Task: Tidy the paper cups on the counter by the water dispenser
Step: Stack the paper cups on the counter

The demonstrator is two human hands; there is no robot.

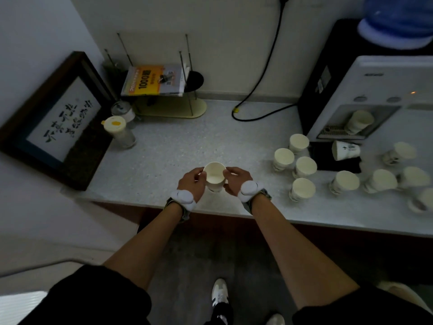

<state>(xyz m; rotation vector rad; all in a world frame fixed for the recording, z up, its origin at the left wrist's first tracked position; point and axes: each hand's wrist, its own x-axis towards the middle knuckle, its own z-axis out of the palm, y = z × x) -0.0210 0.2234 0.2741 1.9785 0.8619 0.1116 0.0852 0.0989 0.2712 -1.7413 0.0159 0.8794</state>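
Closest in, two bare forearms run out from black sleeves [98, 299] over a dark floor, where a white shoe [219, 292] shows between them. Each wrist wears a strap carrying a rounded white device [182, 197]. The left hand [190, 182] and the right hand [235, 181] close from either side around one upright cream paper cup [214, 175], fingers curled on its wall and its open mouth facing up. The cup is held at the near edge of the pale speckled counter [168, 151], near the middle of its width; I cannot tell whether its base touches the surface.

To the right stand a cluster of upside-down cream paper cups [302, 168], close together, with more scattered farther right, some tipped or blurred. One printed paper cup [345, 150] lies on its side on a black mat [328, 160] in front of the white water dispenser [375, 90], which carries a blue bottle [398, 22]. Another cup [359, 121] sits tilted in the dispenser's recess.

At the far left, a dark-framed calligraphy picture [58, 120] leans against the wall, with two lidded clear jars [119, 131] just beside it. Behind them a thin wire rack [164, 90] holds a yellow and white book [153, 80]. A black power cable [264, 66] hangs down the far wall to the counter.
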